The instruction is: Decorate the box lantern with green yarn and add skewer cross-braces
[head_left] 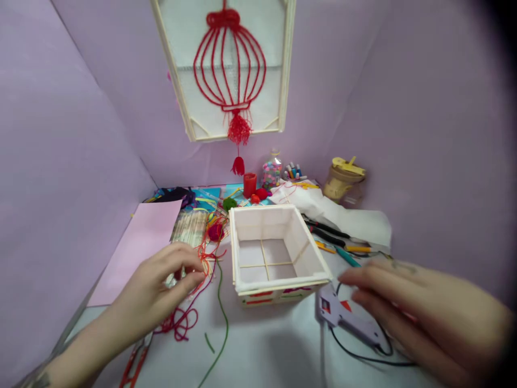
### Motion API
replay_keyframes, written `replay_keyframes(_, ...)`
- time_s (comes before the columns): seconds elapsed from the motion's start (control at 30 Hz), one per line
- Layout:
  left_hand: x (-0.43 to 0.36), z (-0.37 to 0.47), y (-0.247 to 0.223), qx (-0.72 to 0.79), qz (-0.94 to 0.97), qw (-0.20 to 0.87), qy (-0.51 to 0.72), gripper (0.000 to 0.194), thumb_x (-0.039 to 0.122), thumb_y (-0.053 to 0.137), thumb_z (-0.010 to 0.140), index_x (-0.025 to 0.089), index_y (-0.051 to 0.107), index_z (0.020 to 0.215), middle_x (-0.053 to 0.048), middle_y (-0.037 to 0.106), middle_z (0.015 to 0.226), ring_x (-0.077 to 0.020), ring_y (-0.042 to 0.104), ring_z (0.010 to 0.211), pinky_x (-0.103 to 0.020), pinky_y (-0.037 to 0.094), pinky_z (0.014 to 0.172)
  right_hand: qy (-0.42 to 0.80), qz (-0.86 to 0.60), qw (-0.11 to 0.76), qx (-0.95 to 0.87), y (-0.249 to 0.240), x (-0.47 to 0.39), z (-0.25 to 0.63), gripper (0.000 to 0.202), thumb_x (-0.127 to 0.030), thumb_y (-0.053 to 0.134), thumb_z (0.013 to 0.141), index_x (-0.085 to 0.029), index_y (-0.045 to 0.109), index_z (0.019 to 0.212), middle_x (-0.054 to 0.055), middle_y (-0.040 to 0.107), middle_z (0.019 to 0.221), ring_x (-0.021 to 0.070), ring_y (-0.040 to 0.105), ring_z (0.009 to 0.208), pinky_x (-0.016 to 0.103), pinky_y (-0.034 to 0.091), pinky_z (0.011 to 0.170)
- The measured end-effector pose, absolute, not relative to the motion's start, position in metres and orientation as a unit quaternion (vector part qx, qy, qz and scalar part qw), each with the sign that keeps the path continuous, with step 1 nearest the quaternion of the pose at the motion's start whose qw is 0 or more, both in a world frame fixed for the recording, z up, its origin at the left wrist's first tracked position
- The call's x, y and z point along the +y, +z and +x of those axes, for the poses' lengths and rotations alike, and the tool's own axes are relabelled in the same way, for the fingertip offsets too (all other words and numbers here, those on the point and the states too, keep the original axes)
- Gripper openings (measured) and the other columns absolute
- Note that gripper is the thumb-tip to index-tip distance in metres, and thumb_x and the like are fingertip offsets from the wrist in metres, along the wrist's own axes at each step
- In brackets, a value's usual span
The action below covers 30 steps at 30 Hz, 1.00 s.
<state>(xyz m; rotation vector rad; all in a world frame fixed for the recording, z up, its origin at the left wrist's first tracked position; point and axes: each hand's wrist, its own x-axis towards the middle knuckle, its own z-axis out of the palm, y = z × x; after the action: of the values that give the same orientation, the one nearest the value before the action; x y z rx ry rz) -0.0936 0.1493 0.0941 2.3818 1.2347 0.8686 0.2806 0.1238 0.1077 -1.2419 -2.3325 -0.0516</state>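
Note:
An open white box [264,284] with thin wooden sticks crossing its bottom stands mid-table, coloured marks on its near outer side. To its left is my left hand [161,291], fingers curled, thumb and fingertips apart, nothing between them, near tangled red and magenta yarn [177,323]. My right hand [412,307], slightly blurred, is right of the box with fingers apart and holds nothing. Beneath and beside it lies a lilac glue gun [351,320] with a black cord. Neither hand touches the box. A green yarn strand [224,318] runs down the table between my left hand and the box.
A framed red yarn lantern [230,64] hangs above the back. Behind the box stand a red candle [250,185], a jar of coloured balls [272,170] and a beige container [343,178]. Pliers [327,234] lie right; pink paper [139,242] and orange-handled scissors [135,364] lie left.

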Motion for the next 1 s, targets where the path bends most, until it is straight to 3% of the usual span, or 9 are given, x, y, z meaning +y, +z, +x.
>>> replay_keyframes(0.1, 0.162, -0.079, 0.097, 0.388, 0.872, 0.106, 0.279, 0.022, 0.019, 0.052, 0.098, 0.026, 0.062, 0.115, -0.003, 0.064, 0.115, -0.0147, 0.061, 0.107, -0.026, 0.051, 0.092, -0.051, -0.438, 0.174, -0.881, 0.113, 0.176, 0.264, 0.024, -0.029, 0.049, 0.094, -0.024, 0.072, 0.097, 0.005, 0.075, 0.088, 0.0206, 0.07, 0.07, 0.032, 0.054, 0.059)
replay_keyframes(0.2, 0.167, -0.067, 0.095, 0.351, 0.902, 0.05, 0.247, 0.03, 0.024, 0.049, 0.1, 0.021, 0.055, 0.129, -0.01, 0.06, 0.13, -0.0219, 0.056, 0.12, -0.038, 0.05, 0.099, -0.057, -0.479, 0.11, -0.869, 0.101, 0.226, 0.251, 0.028, -0.018, 0.05, 0.089, -0.018, 0.071, 0.108, 0.011, 0.073, 0.107, 0.0267, 0.07, 0.096, 0.037, 0.055, 0.077)
replay_keyframes(0.3, 0.161, -0.065, 0.089, 0.344, 0.902, 0.033, 0.259, 0.025, 0.026, 0.048, 0.101, 0.02, 0.058, 0.123, -0.01, 0.064, 0.121, -0.0217, 0.061, 0.11, -0.038, 0.054, 0.092, -0.037, -0.515, 0.113, -0.849, 0.086, 0.254, 0.247, 0.029, -0.02, 0.05, 0.09, -0.016, 0.066, 0.114, 0.013, 0.071, 0.113, 0.0272, 0.068, 0.1, 0.036, 0.053, 0.08)
replay_keyframes(0.47, 0.145, -0.061, 0.084, 0.321, 0.902, 0.032, 0.287, 0.016, 0.029, 0.052, 0.099, 0.021, 0.059, 0.111, -0.007, 0.069, 0.108, -0.0202, 0.066, 0.09, -0.033, 0.057, 0.073, 0.023, -0.568, 0.178, -0.804, 0.082, 0.271, 0.247, 0.023, -0.033, 0.054, 0.086, -0.018, 0.059, 0.102, 0.008, 0.07, 0.089, 0.0222, 0.066, 0.073, 0.031, 0.047, 0.06)
replay_keyframes(0.6, 0.145, -0.046, 0.081, 0.304, 0.915, 0.013, 0.263, 0.024, 0.034, 0.051, 0.099, 0.017, 0.057, 0.116, -0.009, 0.07, 0.111, -0.0232, 0.067, 0.086, -0.037, 0.059, 0.068, 0.058, -0.515, 0.189, -0.834, 0.082, 0.285, 0.243, 0.034, -0.035, 0.051, 0.087, -0.017, 0.06, 0.114, 0.012, 0.067, 0.11, 0.0205, 0.066, 0.077, 0.032, 0.05, 0.066)
replay_keyframes(0.67, 0.147, -0.038, 0.08, 0.289, 0.924, 0.019, 0.248, 0.027, 0.033, 0.051, 0.099, 0.015, 0.055, 0.118, -0.008, 0.071, 0.108, -0.0224, 0.067, 0.081, -0.036, 0.058, 0.062, 0.057, -0.501, 0.173, -0.846, 0.08, 0.291, 0.239, 0.032, -0.034, 0.051, 0.088, -0.018, 0.064, 0.112, 0.012, 0.068, 0.11, 0.019, 0.065, 0.075, 0.032, 0.049, 0.068)
replay_keyframes(0.8, 0.149, -0.029, 0.079, 0.275, 0.935, 0.004, 0.225, 0.025, 0.026, 0.052, 0.098, 0.011, 0.056, 0.118, -0.005, 0.072, 0.095, -0.0209, 0.066, 0.071, -0.035, 0.054, 0.053, 0.047, -0.505, 0.15, -0.848, 0.079, 0.297, 0.234, 0.022, -0.03, 0.051, 0.087, -0.021, 0.07, 0.095, 0.006, 0.073, 0.087, 0.0185, 0.064, 0.07, 0.029, 0.046, 0.064)
replay_keyframes(1.0, 0.143, -0.037, 0.084, 0.277, 0.934, -0.041, 0.222, 0.022, 0.01, 0.05, 0.092, 0.01, 0.058, 0.113, -0.003, 0.072, 0.085, -0.019, 0.063, 0.064, -0.033, 0.048, 0.049, 0.082, -0.528, 0.134, -0.835, 0.085, 0.293, 0.232, 0.019, -0.03, 0.054, 0.085, -0.021, 0.07, 0.085, 0.003, 0.073, 0.078, 0.0186, 0.064, 0.068, 0.027, 0.044, 0.062)
